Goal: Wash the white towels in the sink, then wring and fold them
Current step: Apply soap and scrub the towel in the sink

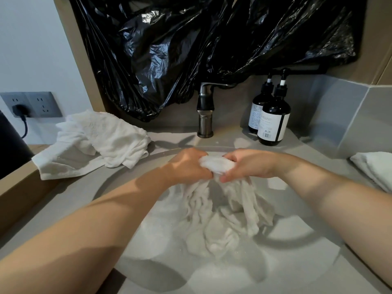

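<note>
Knuckles up: left hand (191, 164), right hand (253, 164), seemingly tight round towel (218, 164)

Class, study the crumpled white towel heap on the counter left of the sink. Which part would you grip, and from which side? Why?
Probably the bunched ridge on top of the towel heap, reached from above at its right end: the folds stand raised there, while the lower layer lies flat against the counter.
</note>
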Available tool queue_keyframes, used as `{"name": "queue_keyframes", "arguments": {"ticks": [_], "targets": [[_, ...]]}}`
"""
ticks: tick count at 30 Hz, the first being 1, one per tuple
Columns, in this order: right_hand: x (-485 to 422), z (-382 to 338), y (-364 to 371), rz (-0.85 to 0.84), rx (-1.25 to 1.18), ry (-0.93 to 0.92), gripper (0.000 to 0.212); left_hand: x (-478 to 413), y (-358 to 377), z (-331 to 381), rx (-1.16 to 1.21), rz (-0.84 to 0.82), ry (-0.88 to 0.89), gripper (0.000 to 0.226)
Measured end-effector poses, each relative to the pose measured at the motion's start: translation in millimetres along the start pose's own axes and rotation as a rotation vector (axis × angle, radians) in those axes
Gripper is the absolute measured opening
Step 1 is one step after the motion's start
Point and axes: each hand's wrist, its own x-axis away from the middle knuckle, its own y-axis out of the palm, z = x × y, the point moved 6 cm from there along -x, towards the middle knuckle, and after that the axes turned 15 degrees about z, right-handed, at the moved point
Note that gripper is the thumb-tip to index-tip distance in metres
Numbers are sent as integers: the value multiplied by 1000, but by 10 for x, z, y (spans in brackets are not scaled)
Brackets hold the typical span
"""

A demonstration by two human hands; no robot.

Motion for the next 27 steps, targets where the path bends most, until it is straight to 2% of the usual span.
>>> {"name": "queue_keyframes", "arguments": {"ticks": [3,5,9,12,14,17,20,23,27], "targets": [[7,-7,-53,115,132,36,22,4,34,4,-95,-66,29,22],[31,-92,-148,224,-9,31,31,-10,-25,-49,-25,-96,-8,28],[113,-346,-358,391,-311,51,32,48,-147,-218,279,-171,-136,54],[202,-584,-491,425,-533,32,16,124,-172,-262,251,-208,-100,77],[286,-767,-577,437,-611,-15,16,205,-182,-185,245,-240,-61,85],[377,-1035,-664,484,-683,-75,16,269,-239,-17,391,-171,-44,95],[457,-1244,-749,543,-801,-86,19,320,-309,129,502,-104,-16,91],[590,-1482,-852,505,-893,-159,20,382,-330,129,589,-98,-64,106],[742,-1787,-919,458,-961,-246,16,446,-368,133,649,-115,-105,73]]}}
